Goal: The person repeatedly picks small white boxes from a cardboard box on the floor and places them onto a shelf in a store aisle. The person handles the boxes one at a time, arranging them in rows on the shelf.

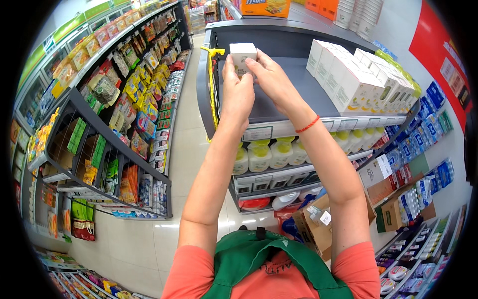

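A small white carton (242, 51) is held upright over the left end of a dark grey shelf (289, 70). My left hand (236, 92) grips its left and near side, thumb toward the front. Across its right side lies my right hand (273, 82), the fingers closed against the carton. Whether its base touches the shelf is hidden behind my hands. Further right on the same shelf stand several rows of similar white cartons (343, 82), packed tightly together. A yellow cord (213, 94) hangs at the shelf's left end, close to my left hand.
White bottles with yellow-green caps (281, 153) line the tier below. An opened cardboard box (311, 226) sits low, beside my right arm. An orange box (265, 7) and stacked white cups (344, 14) stand on top of the unit. Left is an aisle floor (186, 144) beside snack racks (144, 89).
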The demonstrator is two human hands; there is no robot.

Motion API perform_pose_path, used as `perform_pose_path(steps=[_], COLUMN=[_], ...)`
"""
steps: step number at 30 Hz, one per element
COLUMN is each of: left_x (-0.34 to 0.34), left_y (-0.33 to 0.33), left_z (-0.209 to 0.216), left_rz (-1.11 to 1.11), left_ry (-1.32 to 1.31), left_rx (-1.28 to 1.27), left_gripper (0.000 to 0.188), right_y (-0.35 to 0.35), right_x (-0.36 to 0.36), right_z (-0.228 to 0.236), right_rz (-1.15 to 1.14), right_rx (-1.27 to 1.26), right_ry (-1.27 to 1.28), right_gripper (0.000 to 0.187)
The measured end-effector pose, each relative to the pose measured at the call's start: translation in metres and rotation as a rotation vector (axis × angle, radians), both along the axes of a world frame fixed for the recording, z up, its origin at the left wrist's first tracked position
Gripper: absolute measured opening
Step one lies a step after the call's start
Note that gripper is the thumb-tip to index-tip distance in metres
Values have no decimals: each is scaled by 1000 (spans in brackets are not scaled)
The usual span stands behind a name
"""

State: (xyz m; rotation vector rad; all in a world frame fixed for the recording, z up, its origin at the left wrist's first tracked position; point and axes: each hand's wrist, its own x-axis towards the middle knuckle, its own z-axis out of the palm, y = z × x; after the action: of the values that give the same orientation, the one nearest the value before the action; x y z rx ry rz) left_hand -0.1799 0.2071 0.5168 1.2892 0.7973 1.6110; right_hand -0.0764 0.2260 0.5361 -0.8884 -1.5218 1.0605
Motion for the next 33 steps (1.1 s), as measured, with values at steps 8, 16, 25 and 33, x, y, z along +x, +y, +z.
perform_pose_path(steps=[8, 16, 25, 33], left_x=[23, 54, 101, 144], left_y=[-13, -48, -104, -154], left_z=[-2, 4, -3, -30], left_rz=[107, 108, -108, -305], left_ry=[107, 210, 203, 232], left_rx=[105, 358, 424, 452], left_gripper=[62, 56, 59, 63], right_y=[-29, -89, -164, -238], right_x=[26, 55, 102, 147], right_z=[1, 8, 0, -20], right_rz=[-164, -235, -353, -533], right_rx=[205, 288, 349, 301], right_ry=[-49, 58, 93, 37], right_gripper=[69, 60, 63, 66])
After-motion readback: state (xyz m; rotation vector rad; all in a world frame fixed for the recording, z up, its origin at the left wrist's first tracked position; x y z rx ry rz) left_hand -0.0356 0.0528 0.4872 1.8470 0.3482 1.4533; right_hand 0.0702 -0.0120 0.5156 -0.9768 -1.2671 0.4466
